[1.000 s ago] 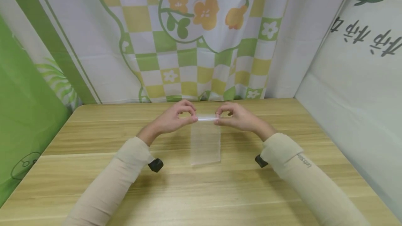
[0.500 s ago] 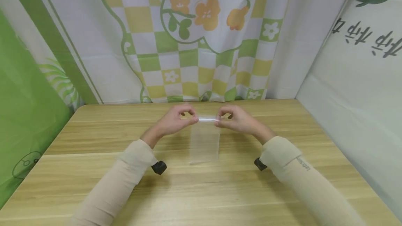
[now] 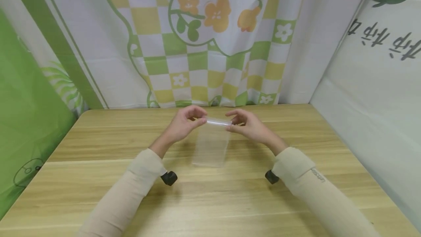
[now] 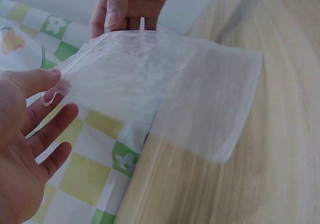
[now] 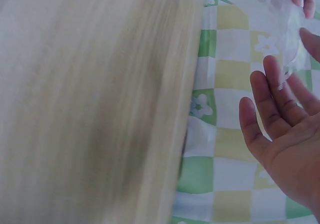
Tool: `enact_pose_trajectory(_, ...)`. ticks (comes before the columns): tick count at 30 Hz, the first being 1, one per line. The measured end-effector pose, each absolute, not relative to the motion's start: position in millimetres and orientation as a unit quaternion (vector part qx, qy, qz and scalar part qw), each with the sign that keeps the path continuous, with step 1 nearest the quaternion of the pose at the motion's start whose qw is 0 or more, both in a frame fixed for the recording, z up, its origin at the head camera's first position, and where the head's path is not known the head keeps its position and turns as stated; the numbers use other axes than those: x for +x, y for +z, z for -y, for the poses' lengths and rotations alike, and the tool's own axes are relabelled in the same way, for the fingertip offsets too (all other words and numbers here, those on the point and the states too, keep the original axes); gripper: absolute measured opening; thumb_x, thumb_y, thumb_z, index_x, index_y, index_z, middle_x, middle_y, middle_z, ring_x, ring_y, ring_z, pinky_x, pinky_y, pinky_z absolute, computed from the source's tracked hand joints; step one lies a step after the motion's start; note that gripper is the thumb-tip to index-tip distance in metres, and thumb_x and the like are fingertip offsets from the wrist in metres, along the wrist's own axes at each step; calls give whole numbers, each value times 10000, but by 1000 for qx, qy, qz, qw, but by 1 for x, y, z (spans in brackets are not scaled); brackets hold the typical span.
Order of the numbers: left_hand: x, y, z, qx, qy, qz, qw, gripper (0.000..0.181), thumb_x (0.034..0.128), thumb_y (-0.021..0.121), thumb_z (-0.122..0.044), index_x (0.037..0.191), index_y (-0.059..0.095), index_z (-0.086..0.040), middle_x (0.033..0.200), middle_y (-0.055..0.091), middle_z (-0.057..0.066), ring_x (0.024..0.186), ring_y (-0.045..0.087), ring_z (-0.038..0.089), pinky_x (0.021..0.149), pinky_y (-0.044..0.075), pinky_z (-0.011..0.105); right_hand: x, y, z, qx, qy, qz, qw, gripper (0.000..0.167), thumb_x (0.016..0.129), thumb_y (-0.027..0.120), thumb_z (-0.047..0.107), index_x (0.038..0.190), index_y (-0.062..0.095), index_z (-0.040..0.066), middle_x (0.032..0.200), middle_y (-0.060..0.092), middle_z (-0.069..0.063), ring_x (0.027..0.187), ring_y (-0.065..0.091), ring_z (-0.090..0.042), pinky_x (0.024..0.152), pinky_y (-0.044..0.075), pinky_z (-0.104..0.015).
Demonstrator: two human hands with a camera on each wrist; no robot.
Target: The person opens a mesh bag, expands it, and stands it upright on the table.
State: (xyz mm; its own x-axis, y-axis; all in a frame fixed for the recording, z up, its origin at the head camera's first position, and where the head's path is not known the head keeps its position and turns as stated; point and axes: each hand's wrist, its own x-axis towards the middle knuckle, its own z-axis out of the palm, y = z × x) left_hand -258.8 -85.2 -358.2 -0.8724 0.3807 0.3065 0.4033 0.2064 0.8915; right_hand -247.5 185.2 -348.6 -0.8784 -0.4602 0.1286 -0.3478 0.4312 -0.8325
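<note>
A thin translucent bag (image 3: 212,145) hangs tilted over the wooden table, with a shiny strip along its upper edge. My left hand (image 3: 187,121) pinches the strip's left end between thumb and index finger; the other fingers spread loosely. In the left wrist view the bag (image 4: 165,83) droops away from my left hand (image 4: 30,134), and a small loop shows beside the fingertips. My right hand (image 3: 248,125) is at the strip's other end, thumb and fingers parted. The right wrist view shows my right hand (image 5: 287,124) with fingers extended, the bag's edge (image 5: 290,66) against them.
The wooden table (image 3: 210,200) lies under both arms. A checked, flower-print curtain (image 3: 210,61) hangs along its back edge. Green cloth (image 3: 33,112) borders the left side and a white printed sheet (image 3: 371,94) the right. A small black device (image 3: 169,178) sits at the left wrist.
My right thumb and fingers have parted from their pinch on the strip. The left hand has risen slightly with its end, so the bag now slants, its bottom shifted left and up.
</note>
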Motion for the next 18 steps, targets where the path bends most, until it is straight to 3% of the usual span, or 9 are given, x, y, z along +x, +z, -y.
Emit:
enact_pose_trajectory(2,-258,-359,85,-246,-586,772,19,188,949,717,-116,1114,686,-32,1047,721,123,975,639,238,845,486,370,-246,-351,-186,-214,-497,-838,75,426,950,727,189,1322,596,28,1043,695,-132,1000,657,-311,895,518,-443)
enact_pose_trajectory(6,-257,-362,85,-236,-599,765,21,187,947,719,-108,1114,682,-33,1010,719,113,911,637,233,779,512,320,-245,-358,-188,-186,-541,-813,112,274,968,698,169,1159,653,-22,1037,712,-192,1025,664,-382,965,486,-519)
enact_pose_trajectory(9,-258,-365,86,-220,-602,768,3,265,947,726,-143,1187,666,-49,1008,722,93,917,654,230,801,529,323,-245,-364,-188,-184,-560,-798,122,208,972,690,143,1062,661,-42,1010,713,-210,994,674,-377,985,465,-564)
enact_pose_trajectory(13,-259,-370,89,-197,-592,781,-41,343,932,752,-209,1233,675,-64,1000,730,71,941,671,213,885,533,415,-245,-366,-188,-184,-573,-791,110,196,983,672,132,1059,661,-49,968,718,-184,926,687,-304,967,470,-586)
enact_pose_trajectory(18,-258,-375,89,-197,-582,784,-85,199,931,750,-186,1049,732,-27,950,716,150,859,646,218,882,490,582,-245,-366,-189,-180,-588,-782,105,183,992,653,112,1055,648,-60,941,721,-144,880,683,-231,947,487,-572)
